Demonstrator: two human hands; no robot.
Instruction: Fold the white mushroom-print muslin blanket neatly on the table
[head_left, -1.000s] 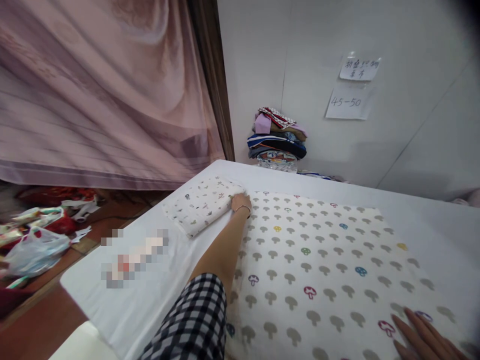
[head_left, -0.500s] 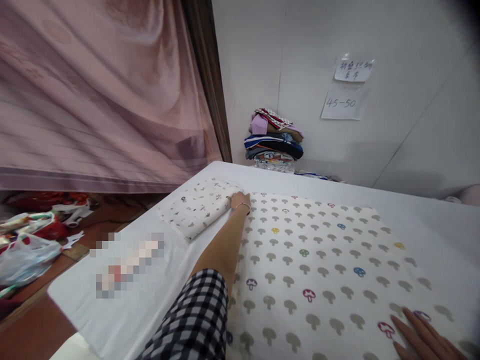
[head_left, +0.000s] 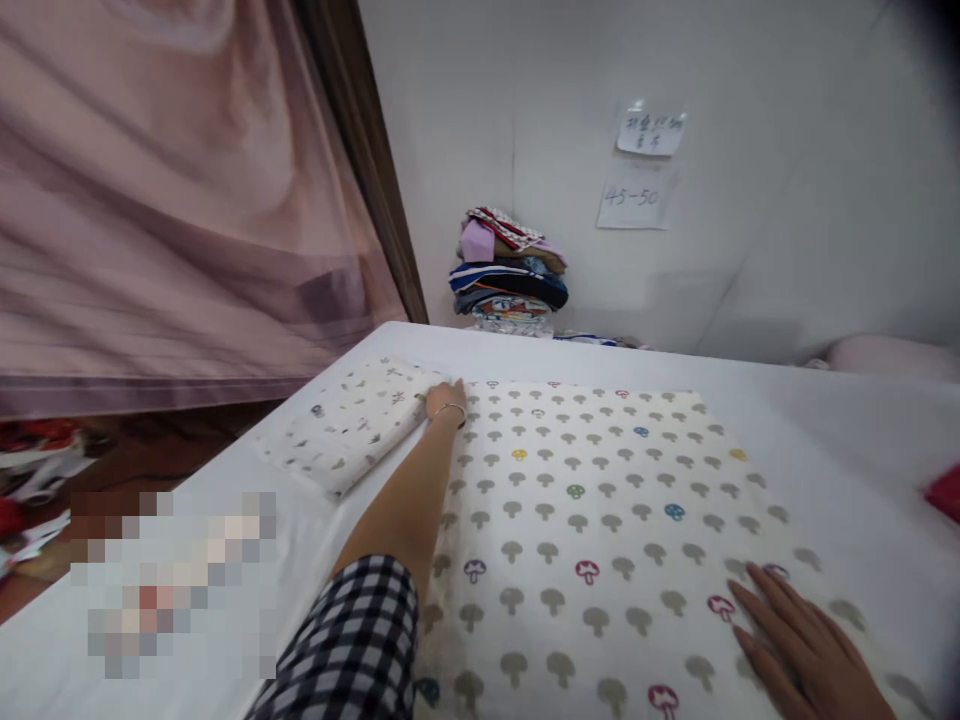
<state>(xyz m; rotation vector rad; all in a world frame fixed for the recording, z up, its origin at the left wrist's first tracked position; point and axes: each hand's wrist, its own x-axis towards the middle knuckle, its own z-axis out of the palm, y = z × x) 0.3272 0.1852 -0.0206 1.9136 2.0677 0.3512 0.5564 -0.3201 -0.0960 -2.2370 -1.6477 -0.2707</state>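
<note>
A white cloth [head_left: 615, 540] printed with grey and coloured mushrooms lies spread flat on the white table. My left hand [head_left: 446, 399], with a bracelet at the wrist, reaches to the cloth's far left corner, its fingers closed on the edge there; the fingertips are partly hidden. On the cloth's right part, my right hand [head_left: 806, 645] rests palm down with fingers spread and outstretched. Just left of my left hand is a folded white cloth [head_left: 352, 425] with a small scattered print.
The white table [head_left: 810, 450] reaches back towards a wall with two paper signs [head_left: 641, 165]. Folded fabrics [head_left: 510, 270] are stacked beyond its far edge. A pink curtain [head_left: 165, 200] hangs at the left. A pixelated patch [head_left: 187, 575] covers something at the table's left.
The view has turned to the right, so everything shifts left in the picture and more of my right hand shows. Both hands keep about the same places on the cloth.
</note>
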